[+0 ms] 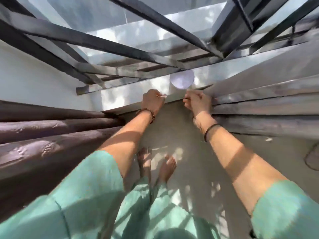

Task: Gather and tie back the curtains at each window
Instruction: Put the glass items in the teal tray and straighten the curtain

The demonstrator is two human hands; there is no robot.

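Two bare forearms are reaching forward from two green sleeves, toward the white sill under a window barred with dark metal. One curtain is hanging at each side, two in all: the dark brown curtain is bunching in thick folds on the left, and the grey curtain is lying in folds on the right. The left hand is curling closed at the sill's edge, its fingers pinching a small pale strip. The right hand is also curling shut, resting against the inner edge of the grey curtain; its fingers are pressing together, but what they are gripping cannot be told. One beaded bracelet is circling the left wrist and one dark band the right. One white round disc is sitting on the sill just beyond the hands. Two bare feet are standing on the tan floor.
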